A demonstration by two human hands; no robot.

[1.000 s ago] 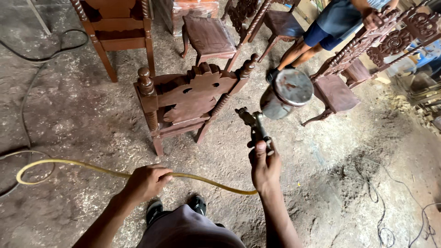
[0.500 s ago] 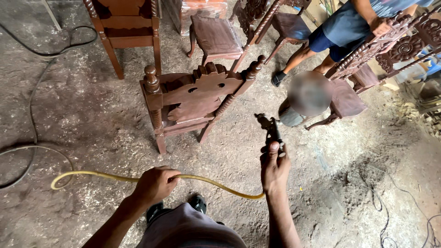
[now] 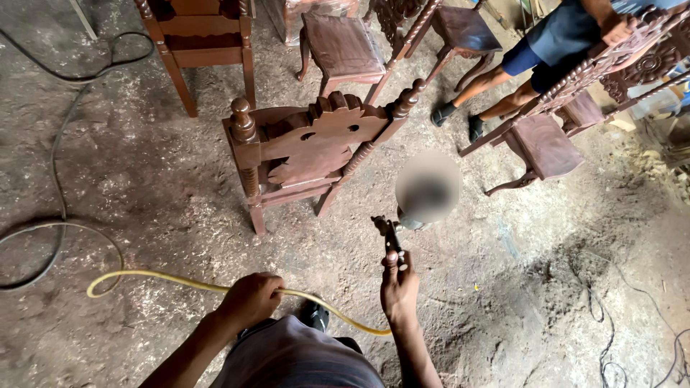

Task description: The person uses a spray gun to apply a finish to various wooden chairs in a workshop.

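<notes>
At the far left, a dark rubber cable [image 3: 54, 179] loops across the dusty sawdust-strewn floor [image 3: 144, 187], well apart from you. Just right of it, the yellow flexible air hose [image 3: 136, 276] curves over the floor and runs into your left hand [image 3: 251, 298], which is closed around it in a loose fist, holding the slack low beside your knee. From there the hose sweeps on toward your right side.

Ahead of you stands the carved reddish-brown wooden chair [image 3: 309, 147], its ornate back turned toward you. Since a second ago it has come closer and more central in your view, so you have stepped up to it and now stand squarely behind it.

Your right hand [image 3: 399, 284] is wrapped tight around the grip of the metal spray gun [image 3: 392, 237], nozzle pointing toward the chair's lower right leg. The round cup [image 3: 428, 187] on top is a blur, so the gun is likely swinging; before, it showed sharply. That suggests you are bringing it to bear on the chair; no spray is visible.

Farther right, another person's legs [image 3: 496, 93] stand beside a second carved chair [image 3: 568, 115], apart from your work.
</notes>
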